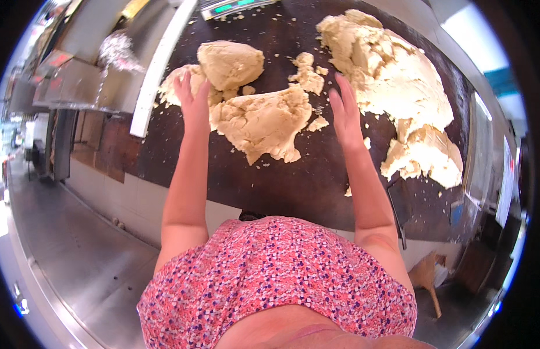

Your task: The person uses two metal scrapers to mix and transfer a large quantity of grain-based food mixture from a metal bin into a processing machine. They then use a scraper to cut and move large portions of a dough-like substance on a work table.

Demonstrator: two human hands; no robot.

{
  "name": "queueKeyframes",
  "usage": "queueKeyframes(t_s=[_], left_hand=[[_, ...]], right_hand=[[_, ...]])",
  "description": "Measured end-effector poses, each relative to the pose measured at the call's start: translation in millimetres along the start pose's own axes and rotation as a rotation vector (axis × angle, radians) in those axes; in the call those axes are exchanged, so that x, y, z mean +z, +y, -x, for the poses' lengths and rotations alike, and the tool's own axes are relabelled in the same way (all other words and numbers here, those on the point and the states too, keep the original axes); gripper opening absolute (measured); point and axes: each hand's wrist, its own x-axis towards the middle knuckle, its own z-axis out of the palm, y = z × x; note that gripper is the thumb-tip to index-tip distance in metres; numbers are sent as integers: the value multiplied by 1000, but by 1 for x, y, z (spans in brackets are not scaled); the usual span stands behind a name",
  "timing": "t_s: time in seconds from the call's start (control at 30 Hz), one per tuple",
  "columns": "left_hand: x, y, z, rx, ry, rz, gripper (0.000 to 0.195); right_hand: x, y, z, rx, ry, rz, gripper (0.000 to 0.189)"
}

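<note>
A ragged piece of dough [265,120] lies on the dark worktop [270,185] in front of me, between my forearms. My left hand [192,98] is at its left, fingers apart, in front of a flatter dough piece [174,85]; whether it touches that piece I cannot tell. Behind them rests a rounder lump of dough [230,63]. My right hand [345,107] has its fingers apart and holds nothing, beside a large mound of dough [392,74]. Small dough scraps [308,74] lie between the hands, farther back.
A digital scale [237,6] stands at the far edge. A long white strip [163,65] borders the worktop's left side. Another dough chunk [427,155] and a dark-handled tool [397,213] are at the right. Crumbs are scattered about. A broom [427,279] is low at the right.
</note>
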Motion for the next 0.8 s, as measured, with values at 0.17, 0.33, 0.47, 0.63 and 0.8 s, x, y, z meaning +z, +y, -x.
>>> queueKeyframes(t_s=[0.17,0.33,0.47,0.63,0.8], left_hand=[[4,-40,76,374,-104,-356,49],[34,-39,143,781,-408,-486,46],[51,-44,151,826,-506,-564,46],[62,-44,133,820,-399,-632,55],[72,-50,131,814,-388,-687,57]], right_hand=[[-67,78,158,43,58,645,76],[-79,95,256,195,-211,821,100],[-74,144,227,28,-18,742,82],[-70,142,108,28,-135,842,63],[-66,168,104,-105,-215,798,46]])
